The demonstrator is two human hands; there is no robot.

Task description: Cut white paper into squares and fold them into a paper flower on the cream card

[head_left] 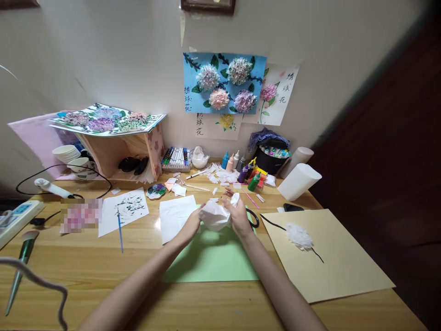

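Both of my hands hold a crumpled white tissue (pixel 215 216) above a sheet of green paper (pixel 217 262). My left hand (pixel 193 225) pinches the tissue at its left side. On the other side, my right hand (pixel 237 212) has its fingers closed on the tissue, a bunched end of which sticks up past the thumb. Black-handled scissors (pixel 254 218) lie by my right wrist, partly hidden. To the left is a flat white tissue sheet (pixel 176 216). On a cream sheet (pixel 330 271) at the right rests a fluffy white paper flower (pixel 299 236) with dark stem lines.
Paint bottles (pixel 254 182), paper scraps (pixel 220 174) and a marker box (pixel 176 158) line the back. Tissue rolls (pixel 299 182) stand at the right. Leftward lie a blue brush (pixel 120 232) on spattered paper (pixel 138 202), a glue gun (pixel 53 187) and a power strip (pixel 20 220).
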